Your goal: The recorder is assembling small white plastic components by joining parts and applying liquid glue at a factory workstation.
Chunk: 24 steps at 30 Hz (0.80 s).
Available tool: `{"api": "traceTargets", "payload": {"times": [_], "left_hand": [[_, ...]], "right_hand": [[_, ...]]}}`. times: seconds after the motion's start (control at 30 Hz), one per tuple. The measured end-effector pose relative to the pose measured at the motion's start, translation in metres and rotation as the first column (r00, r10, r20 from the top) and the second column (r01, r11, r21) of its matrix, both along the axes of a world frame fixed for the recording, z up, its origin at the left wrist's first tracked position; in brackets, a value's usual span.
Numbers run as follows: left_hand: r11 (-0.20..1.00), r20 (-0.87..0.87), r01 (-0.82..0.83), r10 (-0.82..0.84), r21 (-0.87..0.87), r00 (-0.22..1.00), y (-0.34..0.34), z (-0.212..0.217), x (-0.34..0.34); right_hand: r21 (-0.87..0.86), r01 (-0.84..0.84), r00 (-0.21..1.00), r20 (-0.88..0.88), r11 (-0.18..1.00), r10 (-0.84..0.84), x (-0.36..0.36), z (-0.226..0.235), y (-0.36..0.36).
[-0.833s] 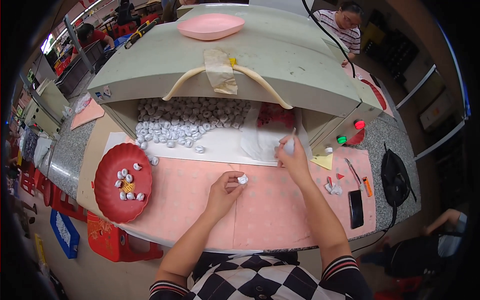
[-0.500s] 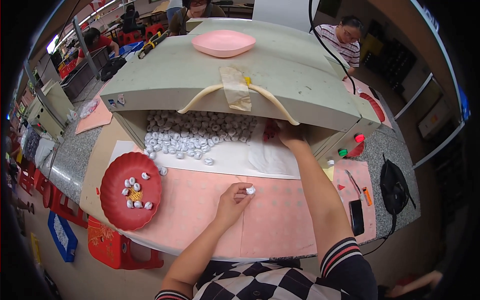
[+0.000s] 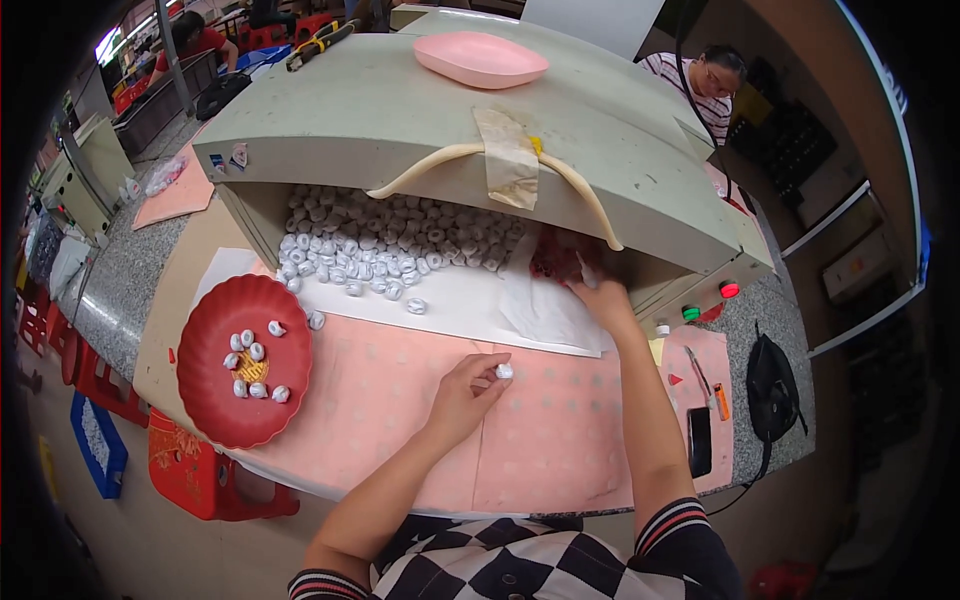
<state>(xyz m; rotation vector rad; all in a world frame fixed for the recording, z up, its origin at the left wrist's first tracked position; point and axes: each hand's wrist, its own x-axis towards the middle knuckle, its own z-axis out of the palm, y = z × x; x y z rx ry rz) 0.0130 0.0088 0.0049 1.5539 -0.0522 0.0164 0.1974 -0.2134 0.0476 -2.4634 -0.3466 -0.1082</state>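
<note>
My left hand (image 3: 466, 393) rests on the pink mat (image 3: 560, 440) and pinches a small white wrapped piece (image 3: 504, 371) between its fingertips. My right hand (image 3: 598, 295) reaches into the right side of the grey box's opening (image 3: 640, 270), fingers on a red packet (image 3: 555, 258) above a white sheet (image 3: 545, 310); what it grips is unclear. Several white wrapped pieces (image 3: 400, 235) are heaped inside the box and spill onto the white paper. A red scalloped plate (image 3: 215, 400) at the left holds several such pieces.
A pink tray (image 3: 480, 58) lies on top of the grey box (image 3: 380, 110), which has a taped cream handle (image 3: 505, 155). Red and green buttons (image 3: 710, 300), a black phone (image 3: 699, 441), a cutter (image 3: 720, 400) and a black pouch (image 3: 772, 385) lie right. A person (image 3: 705, 80) sits beyond.
My right hand moved from the white sheet up into the box's right opening. The left hand stayed on the mat with the white piece.
</note>
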Motion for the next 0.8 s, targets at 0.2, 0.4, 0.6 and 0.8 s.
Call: {"api": "traceTargets", "payload": {"times": [0.2,0.4,0.6,0.8], "left_hand": [[1.000,0.004,0.013,-0.013,-0.018,1.000,-0.002,0.000,-0.001],[1.000,0.006,0.019,-0.018,-0.016,1.000,-0.002,-0.007,0.003],[1.000,0.026,0.004,-0.003,-0.020,1.000,0.007,-0.008,0.000],[0.998,0.141,-0.029,0.036,-0.055,0.989,-0.002,-0.021,0.001]], "right_hand": [[-0.170,-0.070,0.995,-0.084,0.983,0.056,0.006,-0.007,0.008],[-0.158,-0.096,0.987,-0.145,0.983,0.073,-0.014,0.018,0.007],[-0.179,-0.170,0.982,-0.107,0.969,0.153,0.000,0.003,0.017],[-0.133,-0.230,0.968,0.071,0.964,0.241,-0.001,-0.009,-0.008]]}}
